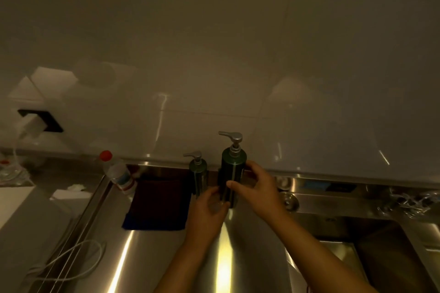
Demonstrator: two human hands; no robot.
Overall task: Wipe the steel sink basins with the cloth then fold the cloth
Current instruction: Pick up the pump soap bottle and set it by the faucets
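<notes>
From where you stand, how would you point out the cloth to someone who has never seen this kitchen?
Find the steel counter under the tiled wall, left of the sink basin. At its back, the cloth lies flat between a red-capped plastic bottle on its left and the smaller pump bottle on its right. It is the only soft, dark, squarish thing there, maroon with a blue edge.

One view only, head-worn, wide-angle. Looks forward and down over the steel counter [147,252] toward the tiled wall [214,43], which fills the upper half. Close range: both forearms enter from bottom edge. Sink basin [390,257] cut off at lower right.
</notes>
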